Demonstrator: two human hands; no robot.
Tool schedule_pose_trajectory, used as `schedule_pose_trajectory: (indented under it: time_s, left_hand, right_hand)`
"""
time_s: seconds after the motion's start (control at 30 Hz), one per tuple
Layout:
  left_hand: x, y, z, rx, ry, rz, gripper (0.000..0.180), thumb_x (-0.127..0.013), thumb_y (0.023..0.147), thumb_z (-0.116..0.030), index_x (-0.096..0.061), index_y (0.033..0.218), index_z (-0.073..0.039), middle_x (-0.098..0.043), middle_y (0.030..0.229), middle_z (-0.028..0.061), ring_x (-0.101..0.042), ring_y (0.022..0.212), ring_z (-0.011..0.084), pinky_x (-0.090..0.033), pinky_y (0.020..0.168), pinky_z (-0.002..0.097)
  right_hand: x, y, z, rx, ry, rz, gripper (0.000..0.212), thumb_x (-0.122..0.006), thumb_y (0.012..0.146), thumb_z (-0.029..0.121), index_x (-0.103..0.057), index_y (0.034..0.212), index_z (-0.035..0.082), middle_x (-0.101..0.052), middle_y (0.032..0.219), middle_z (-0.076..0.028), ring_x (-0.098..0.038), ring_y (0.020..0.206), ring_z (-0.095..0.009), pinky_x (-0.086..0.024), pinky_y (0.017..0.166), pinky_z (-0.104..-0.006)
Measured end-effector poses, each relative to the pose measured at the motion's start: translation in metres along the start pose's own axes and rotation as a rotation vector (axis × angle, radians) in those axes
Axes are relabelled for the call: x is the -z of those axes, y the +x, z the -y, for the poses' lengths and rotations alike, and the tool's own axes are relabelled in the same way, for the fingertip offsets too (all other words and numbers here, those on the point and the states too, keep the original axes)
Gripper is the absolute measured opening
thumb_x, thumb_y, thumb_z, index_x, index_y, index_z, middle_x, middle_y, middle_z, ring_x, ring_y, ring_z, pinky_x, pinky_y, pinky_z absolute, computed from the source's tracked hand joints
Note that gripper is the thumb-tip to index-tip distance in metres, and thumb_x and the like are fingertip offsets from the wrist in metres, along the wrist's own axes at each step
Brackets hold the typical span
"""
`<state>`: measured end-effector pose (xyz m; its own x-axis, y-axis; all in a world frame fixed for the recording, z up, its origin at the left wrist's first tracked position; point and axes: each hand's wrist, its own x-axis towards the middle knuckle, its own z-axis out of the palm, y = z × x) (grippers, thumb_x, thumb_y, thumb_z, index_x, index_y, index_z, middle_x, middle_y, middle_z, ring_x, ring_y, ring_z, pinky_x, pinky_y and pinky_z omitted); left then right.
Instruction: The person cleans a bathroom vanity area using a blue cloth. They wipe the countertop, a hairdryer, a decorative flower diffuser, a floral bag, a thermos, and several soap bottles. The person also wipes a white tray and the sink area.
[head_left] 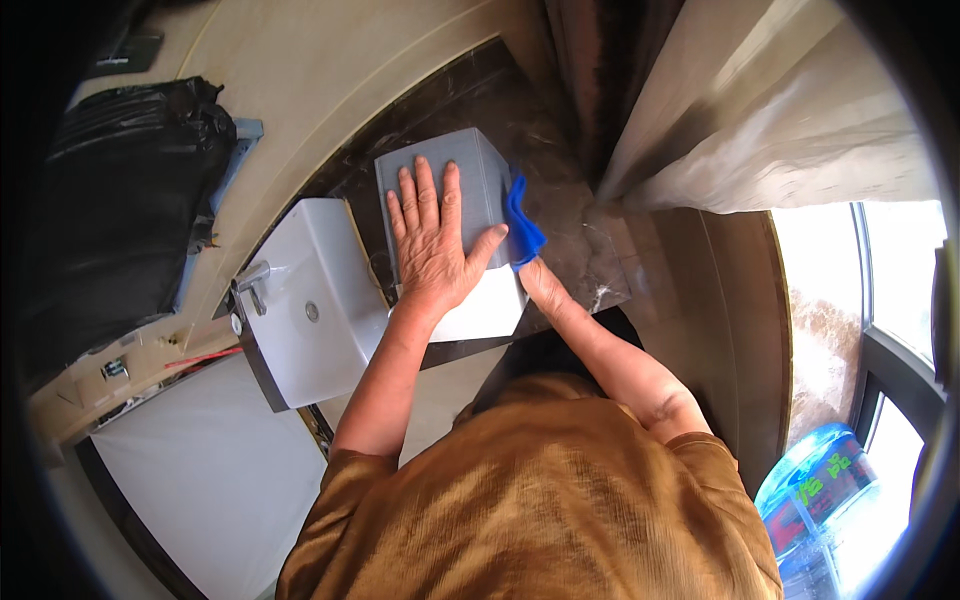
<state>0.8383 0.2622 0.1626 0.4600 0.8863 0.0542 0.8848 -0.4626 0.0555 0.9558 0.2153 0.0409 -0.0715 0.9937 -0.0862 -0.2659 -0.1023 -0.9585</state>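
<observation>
A box with a grey top (462,175) and a white front stands on a dark marbled counter (575,225). My left hand (432,240) lies flat on that grey top, fingers spread and thumb out toward the right edge. At the box's right side, my right hand (541,285) holds a bright blue cloth (524,235) against it. The cloth and the box hide most of the right fingers; only the wrist and back of the hand show.
Left of the box is a white washbasin (322,345) with a chrome tap (256,286). Black plastic sheeting (130,215) covers something on the left wall. Pale curtains (770,130) hang at the right, and a clear blue plastic container (825,490) is at lower right.
</observation>
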Motion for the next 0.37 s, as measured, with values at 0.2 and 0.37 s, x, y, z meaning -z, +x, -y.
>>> schedule_pose_trajectory:
  time_s: [0.2, 0.37]
  left_hand:
    - [0.002, 0.0, 0.007, -0.067, -0.034, 0.006, 0.092, -0.049, 0.089, -0.065, -0.02, 0.153, -0.005, -0.011, 0.157, 0.0282, -0.01, 0.144, 0.0488, -0.005, 0.116, 0.0579]
    - [0.0, -0.004, 0.01, -0.078, 0.01, 0.021, 0.091, -0.04, 0.091, -0.069, -0.02, 0.154, -0.007, -0.012, 0.158, 0.0258, -0.011, 0.145, 0.0466, -0.006, 0.117, 0.0562]
  right_hand:
    - [-0.016, -0.042, 0.007, -0.025, 0.08, -0.064, 0.083, -0.033, 0.099, 0.06, -0.004, 0.155, 0.006, -0.003, 0.162, -0.015, 0.001, 0.15, -0.031, -0.003, 0.121, -0.0396]
    - [-0.022, -0.01, 0.012, 0.009, 0.099, -0.081, 0.086, -0.035, 0.097, 0.062, -0.004, 0.155, 0.006, -0.004, 0.162, -0.015, 0.0, 0.149, -0.032, -0.003, 0.121, -0.04]
